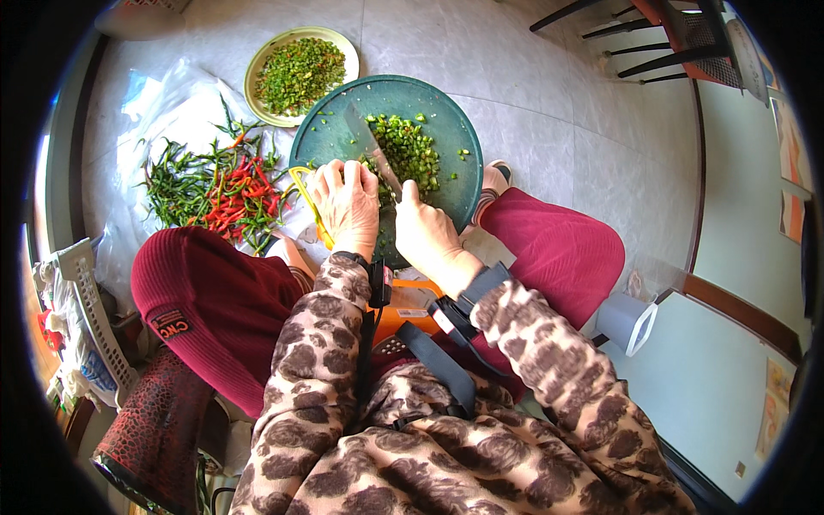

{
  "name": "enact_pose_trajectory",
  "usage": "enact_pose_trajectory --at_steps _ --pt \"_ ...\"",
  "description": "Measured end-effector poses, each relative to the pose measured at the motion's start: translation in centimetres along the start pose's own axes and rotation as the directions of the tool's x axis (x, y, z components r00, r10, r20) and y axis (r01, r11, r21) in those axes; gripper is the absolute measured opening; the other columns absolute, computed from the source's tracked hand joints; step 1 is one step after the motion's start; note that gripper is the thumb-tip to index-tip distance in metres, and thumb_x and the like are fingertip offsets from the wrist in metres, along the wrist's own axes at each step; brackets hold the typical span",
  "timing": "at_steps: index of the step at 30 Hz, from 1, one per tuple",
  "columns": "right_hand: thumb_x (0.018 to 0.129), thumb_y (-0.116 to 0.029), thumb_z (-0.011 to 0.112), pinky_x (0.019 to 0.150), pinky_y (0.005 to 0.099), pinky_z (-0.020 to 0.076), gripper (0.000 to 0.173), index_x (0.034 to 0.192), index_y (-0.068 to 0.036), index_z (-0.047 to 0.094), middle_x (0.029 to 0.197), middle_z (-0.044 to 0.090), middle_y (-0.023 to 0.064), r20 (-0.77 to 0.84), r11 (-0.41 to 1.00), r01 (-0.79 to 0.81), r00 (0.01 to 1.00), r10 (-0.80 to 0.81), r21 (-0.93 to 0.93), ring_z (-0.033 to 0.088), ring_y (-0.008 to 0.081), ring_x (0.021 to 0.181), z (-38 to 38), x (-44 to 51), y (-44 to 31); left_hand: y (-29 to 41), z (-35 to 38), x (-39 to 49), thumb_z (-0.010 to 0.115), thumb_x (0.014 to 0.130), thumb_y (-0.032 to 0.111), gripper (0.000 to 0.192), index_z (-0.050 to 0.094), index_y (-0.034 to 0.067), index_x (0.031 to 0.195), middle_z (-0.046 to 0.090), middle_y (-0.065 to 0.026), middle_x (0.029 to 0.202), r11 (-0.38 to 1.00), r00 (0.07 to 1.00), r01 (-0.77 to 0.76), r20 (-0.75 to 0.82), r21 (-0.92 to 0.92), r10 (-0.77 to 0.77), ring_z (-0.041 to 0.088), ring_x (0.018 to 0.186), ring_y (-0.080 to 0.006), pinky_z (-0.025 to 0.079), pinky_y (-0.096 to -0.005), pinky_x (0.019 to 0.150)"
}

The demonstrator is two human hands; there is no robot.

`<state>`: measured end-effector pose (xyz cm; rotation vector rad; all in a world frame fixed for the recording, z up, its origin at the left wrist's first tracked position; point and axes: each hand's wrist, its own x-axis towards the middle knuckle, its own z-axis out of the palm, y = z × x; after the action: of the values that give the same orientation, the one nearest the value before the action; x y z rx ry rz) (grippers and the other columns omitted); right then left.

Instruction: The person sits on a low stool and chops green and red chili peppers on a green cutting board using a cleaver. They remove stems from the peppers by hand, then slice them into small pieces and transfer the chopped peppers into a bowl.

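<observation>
A round green cutting board [460, 145] lies before me, with a heap of chopped green chili peppers [409, 151] near its middle. My right hand [428, 235] grips the handle of a kitchen knife [374, 149], whose blade slants up and left across the board. Close along the blade's left side, my left hand [347, 203] rests on the board with bent fingers. Bits of green pepper show at its fingertips; most of what it holds is hidden beneath the hand. A yellow plastic loop [313, 206] runs along the left hand's outer side.
Beyond the board, a plate [351, 61] holds chopped peppers [301, 74]. Whole green chilies [177, 177] and red chilies [241, 199] lie on clear plastic sheeting [167, 96] to the left. An orange plastic object [405, 296] is below the board. Chairs [682, 45] stand far right.
</observation>
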<state>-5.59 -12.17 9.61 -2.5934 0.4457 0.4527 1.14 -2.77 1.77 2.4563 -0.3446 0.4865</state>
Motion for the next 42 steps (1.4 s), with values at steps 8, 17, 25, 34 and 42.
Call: enact_pose_trajectory --at_steps 8,17,25,34,42 --pt "0.091 -0.011 0.047 0.061 0.0533 0.0529 0.04 0.125 0.006 0.035 0.074 0.065 0.0283 -0.166 0.99 0.057 0.985 -0.035 0.13 0.066 0.044 0.069 0.0 -1.1 1.5 -0.3 0.2 0.1 0.063 0.086 0.019 0.011 0.059 0.009 0.089 0.055 -0.0106 0.101 1.0 1.0 -0.015 0.003 0.001 0.015 0.051 0.105 -0.0338 0.038 -0.046 0.097" --pt "0.083 -0.003 0.048 0.06 0.0509 0.0548 0.05 0.128 0.013 0.034 0.074 0.065 0.027 0.063 0.999 0.037 0.997 -0.036 -0.008 0.067 0.0427 0.066 -2.6 -5.1 -0.2 -0.1 0.1 -0.1 0.063 0.086 0.019 0.011 0.06 0.009 0.087 0.056 -0.0113 0.101 1.0 1.0 0.01 0.01 0.016 -0.011 0.051 0.105 -0.0337 0.039 -0.0457 0.096" --pt "0.084 -0.004 0.047 0.063 0.0529 0.0539 0.05 0.13 0.009 0.032 0.075 0.065 0.028 0.053 1.0 0.008 0.999 -0.009 0.03 0.067 0.0446 0.07 -1.2 -1.1 -0.2 -0.1 0.2 -0.1 0.064 0.085 0.017 0.011 0.059 0.009 0.088 0.055 -0.0115 0.101 1.0 1.0 -0.008 0.005 -0.002 0.008 0.051 0.105 -0.0337 0.037 -0.0476 0.099" --pt "0.095 -0.015 0.048 0.058 0.0539 0.0514 0.031 0.117 0.005 0.038 0.07 0.062 0.0295 -0.199 0.987 0.037 0.98 -0.005 0.159 0.065 0.0454 0.067 0.0 0.2 1.2 -0.2 0.3 0.0 0.061 0.087 0.018 0.012 0.058 0.008 0.092 0.056 -0.0123 0.102 1.0 1.0 -0.003 0.014 -0.003 0.004 0.051 0.106 -0.0336 0.037 -0.0464 0.099" --pt "0.085 -0.003 0.045 0.061 0.0525 0.0537 0.04 0.122 0.009 0.036 0.073 0.065 0.0277 0.041 0.999 0.044 0.998 -0.045 0.021 0.066 0.0439 0.068 -2.1 -5.7 0.6 -0.4 0.5 0.0 0.062 0.086 0.019 0.011 0.059 0.009 0.09 0.057 -0.0115 0.104 1.0 1.0 0.014 0.011 0.014 -0.014 0.051 0.106 -0.033 0.038 -0.0458 0.097"
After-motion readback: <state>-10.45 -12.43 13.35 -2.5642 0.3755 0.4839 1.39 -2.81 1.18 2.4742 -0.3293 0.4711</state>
